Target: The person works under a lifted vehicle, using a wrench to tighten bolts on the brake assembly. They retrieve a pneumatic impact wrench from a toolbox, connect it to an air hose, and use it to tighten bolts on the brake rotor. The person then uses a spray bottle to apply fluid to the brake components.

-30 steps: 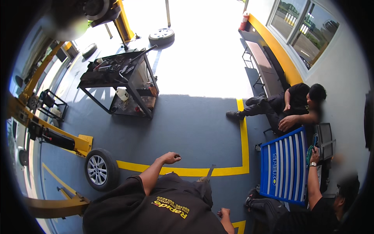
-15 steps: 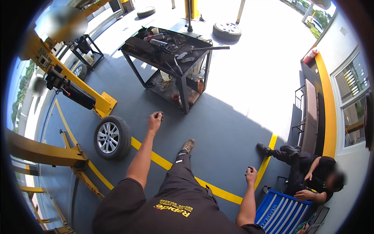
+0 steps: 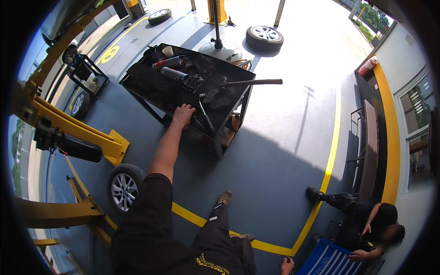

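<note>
1. Showed a black two-tier cart (image 3: 229, 69) at upper middle, looming larger and nearer than half a second earlier.
2. Included, at lower right, a seated person (image 3: 355, 222) in dark clothes behind a blue tool cabinet (image 3: 327, 259), partly cut off.
3. Had a silver-rimmed wheel (image 3: 124, 187) at left, near a yellow lift, now partly behind the dark sleeve.
4. Reached with the left hand (image 3: 184, 113) to the cart's near edge, up from bare floor before; held fingers loosely extended, unclenched. Could not tell whether touching.
5. Dropped the right hand (image 3: 287, 265) to the lower edge, earlier in full view; curled its fingers. Could not tell whether gripping anything.
6. Left a long dark bar (image 3: 261, 82) overhanging the cart's right side, as before.
7. Had two spray cans (image 3: 175, 74) lying on top.
8. Placed a chrome-headed tool (image 3: 206, 111) just right of the left hand, on the cart.
</note>
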Tool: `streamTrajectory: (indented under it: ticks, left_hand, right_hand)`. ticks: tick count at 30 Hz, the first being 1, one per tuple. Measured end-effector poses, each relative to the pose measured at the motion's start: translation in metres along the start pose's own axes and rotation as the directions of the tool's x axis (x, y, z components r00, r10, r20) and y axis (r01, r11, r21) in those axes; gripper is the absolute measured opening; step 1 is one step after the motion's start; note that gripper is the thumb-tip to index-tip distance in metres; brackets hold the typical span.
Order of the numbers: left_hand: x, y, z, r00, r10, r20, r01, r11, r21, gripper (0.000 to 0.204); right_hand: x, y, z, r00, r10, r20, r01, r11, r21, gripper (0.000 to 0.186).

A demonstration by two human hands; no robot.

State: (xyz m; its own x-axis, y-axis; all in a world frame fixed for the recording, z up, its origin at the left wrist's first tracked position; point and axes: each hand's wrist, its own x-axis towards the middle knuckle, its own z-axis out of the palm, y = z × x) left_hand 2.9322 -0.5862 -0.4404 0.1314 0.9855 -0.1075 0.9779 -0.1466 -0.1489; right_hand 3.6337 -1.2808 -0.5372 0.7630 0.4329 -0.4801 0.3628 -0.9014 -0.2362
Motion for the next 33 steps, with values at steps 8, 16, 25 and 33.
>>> streamTrajectory:
  ticks: [8,16,25,33]
  left_hand:
    - [0.049,-0.036,-0.054,0.903,0.425,-0.068,-0.391,0.876,0.282,0.032]
    - [-0.098,0.002,-0.035,0.989,-0.136,-0.049,0.123,0.968,-0.220,0.046]
    - [-0.444,0.470,0.087,0.960,0.123,0.253,0.137,0.581,-0.802,0.033]
    - [-0.593,0.783,0.075,0.584,0.634,0.507,0.223,0.475,-0.851,0.056]
  right_hand:
    - [-0.104,0.102,0.026,0.849,0.511,0.131,-0.528,0.812,0.249,0.022]
    - [-0.198,0.258,0.047,0.723,0.652,0.228,-0.676,0.735,0.041,0.033]
    - [-0.078,0.394,-0.006,0.721,0.649,0.242,-0.687,0.624,0.373,0.028]
    - [0.096,0.519,-0.045,0.834,0.552,0.019,-0.373,0.536,0.758,0.024]
